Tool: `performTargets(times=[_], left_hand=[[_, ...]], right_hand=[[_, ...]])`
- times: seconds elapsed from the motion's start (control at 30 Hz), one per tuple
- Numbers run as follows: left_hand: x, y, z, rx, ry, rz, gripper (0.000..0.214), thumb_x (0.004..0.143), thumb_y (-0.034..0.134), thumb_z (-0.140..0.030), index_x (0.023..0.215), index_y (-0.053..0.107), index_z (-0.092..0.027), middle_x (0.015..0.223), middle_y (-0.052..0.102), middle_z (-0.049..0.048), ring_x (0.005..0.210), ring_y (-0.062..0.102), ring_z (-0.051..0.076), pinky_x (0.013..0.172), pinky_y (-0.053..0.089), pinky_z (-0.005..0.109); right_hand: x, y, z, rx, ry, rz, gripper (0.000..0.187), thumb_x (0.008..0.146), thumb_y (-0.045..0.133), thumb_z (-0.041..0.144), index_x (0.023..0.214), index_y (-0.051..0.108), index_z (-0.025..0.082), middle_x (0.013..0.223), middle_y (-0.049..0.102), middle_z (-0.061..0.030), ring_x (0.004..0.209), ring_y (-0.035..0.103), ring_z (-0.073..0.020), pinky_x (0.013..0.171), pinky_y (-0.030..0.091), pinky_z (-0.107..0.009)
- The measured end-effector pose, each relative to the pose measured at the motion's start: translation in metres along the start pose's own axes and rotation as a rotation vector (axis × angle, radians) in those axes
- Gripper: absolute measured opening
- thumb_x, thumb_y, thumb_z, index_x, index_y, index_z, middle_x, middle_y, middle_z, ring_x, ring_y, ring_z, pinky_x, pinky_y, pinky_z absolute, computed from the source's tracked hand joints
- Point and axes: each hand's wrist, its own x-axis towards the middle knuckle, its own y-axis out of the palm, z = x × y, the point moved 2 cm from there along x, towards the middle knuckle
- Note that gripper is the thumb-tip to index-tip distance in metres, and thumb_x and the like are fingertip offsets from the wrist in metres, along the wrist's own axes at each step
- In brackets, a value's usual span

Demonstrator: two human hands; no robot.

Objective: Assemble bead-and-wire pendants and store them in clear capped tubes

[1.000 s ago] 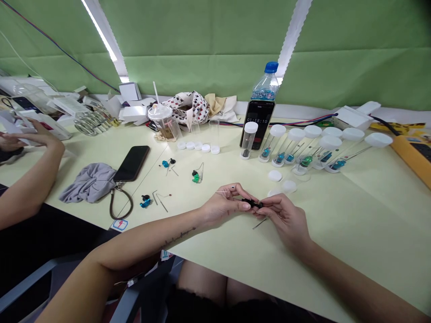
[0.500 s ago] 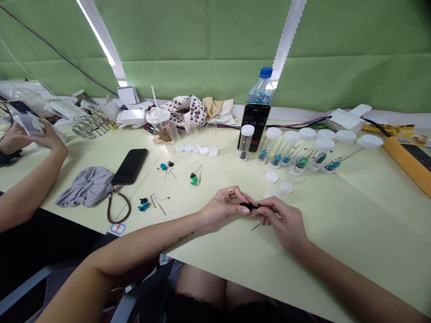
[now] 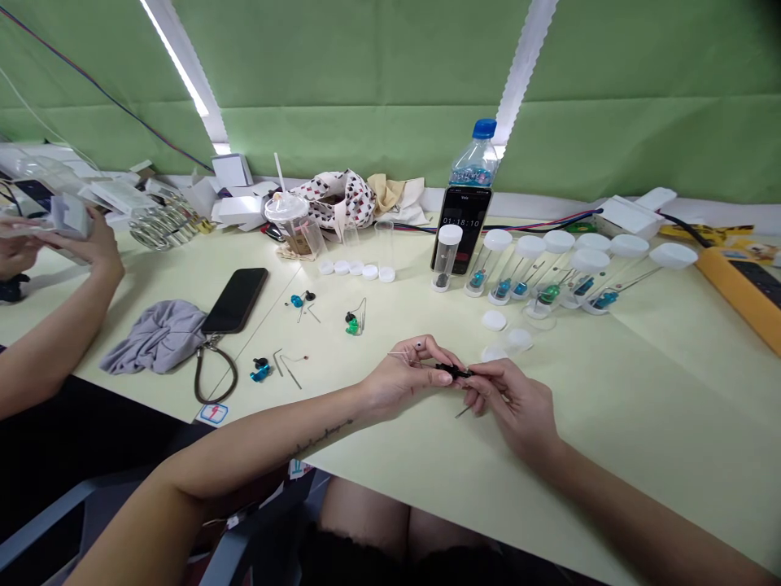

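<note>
Left hand (image 3: 421, 366) and right hand (image 3: 509, 399) pinching small black part (image 3: 452, 371)

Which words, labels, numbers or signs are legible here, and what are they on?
"01:18:10": on the standing phone; the small word above it is too blurred.
A red mark, possibly "9": on the blue-bordered sticker; uncertain.
Lower sticker: unreadable.
Plastic bottle: lettering too blurred.
Left forearm tattoo: too small to read.

The black piece (image 3: 450, 370) looks plastic, the scrunchie (image 3: 157, 334) matt cloth.
</note>
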Motion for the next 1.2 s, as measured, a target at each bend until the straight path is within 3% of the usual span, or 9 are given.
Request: performTargets(times=[0.17, 0.37, 0.47, 0.73, 1.03, 1.2], left_hand=[[0.0021, -0.0034, -0.0003, -0.025, -0.036, -0.047, 0.029, 0.061, 0.084, -0.02, 0.077, 0.061, -0.011, 0.093, 0.071, 0.0102, 0.082, 0.069, 0.019, 0.087, 0.052, 0.042], [0.0025, -0.0041, -0.001, 0.094, -0.019, -0.089, 0.029, 0.057, 0.086, -0.019, 0.075, 0.064, -0.01, 0.085, 0.072, 0.0091, 0.076, 0.069, 0.018, 0.082, 0.053, 0.038], [0.002, -0.0033, -0.0006, 0.105, -0.007, -0.077, 0.029, 0.058, 0.085, -0.02, 0.076, 0.065, -0.011, 0.086, 0.073, 0.0095, 0.078, 0.069, 0.018, 0.083, 0.052, 0.037], [0.0026, -0.0042, -0.0022, 0.124, -0.005, -0.042, 0.027, 0.059, 0.084, -0.019, 0.077, 0.066, -0.01, 0.09, 0.073, 0.0104, 0.084, 0.069, 0.019, 0.086, 0.051, 0.037], [0.0016, -0.0031, -0.0026, 0.133, -0.018, -0.069, 0.028, 0.058, 0.085, -0.021, 0.077, 0.067, -0.01, 0.091, 0.073, 0.0108, 0.086, 0.069, 0.02, 0.089, 0.05, 0.039], [-0.0003, 0.0003, -0.0046, 0.119, -0.024, -0.082, 0.03, 0.056, 0.086, -0.022, 0.075, 0.066, -0.01, 0.091, 0.073, 0.0122, 0.088, 0.068, 0.022, 0.089, 0.049, 0.042]], right_hand=[[-0.0022, 0.001, 0.0038, -0.142, -0.053, 0.001, 0.02, 0.088, 0.061, 0.032, 0.106, 0.056, 0.024, 0.077, 0.071, -0.0004, 0.062, 0.069, -0.0159, 0.058, 0.061, -0.029], [-0.001, 0.0014, 0.0043, -0.185, -0.073, 0.05, 0.018, 0.091, 0.056, 0.031, 0.108, 0.058, 0.025, 0.089, 0.074, -0.0028, 0.067, 0.072, -0.0172, 0.056, 0.061, -0.028], [-0.0009, 0.0014, 0.0018, -0.128, -0.045, 0.051, 0.018, 0.092, 0.056, 0.033, 0.107, 0.058, 0.024, 0.086, 0.075, -0.0021, 0.065, 0.073, -0.0175, 0.062, 0.062, -0.031], [-0.0018, 0.0007, 0.0, -0.032, 0.073, 0.01, 0.022, 0.084, 0.064, 0.043, 0.091, 0.057, 0.023, 0.078, 0.075, -0.0017, 0.068, 0.074, -0.0204, 0.057, 0.061, -0.029], [-0.0006, 0.0001, -0.002, -0.035, 0.1, 0.087, 0.021, 0.089, 0.057, 0.044, 0.092, 0.054, 0.024, 0.075, 0.075, -0.0011, 0.067, 0.073, -0.0185, 0.06, 0.059, -0.028], [0.0004, -0.0012, -0.0033, -0.112, 0.046, 0.097, 0.022, 0.092, 0.052, 0.045, 0.093, 0.053, 0.023, 0.076, 0.074, -0.0023, 0.064, 0.072, -0.0183, 0.058, 0.057, -0.028]])
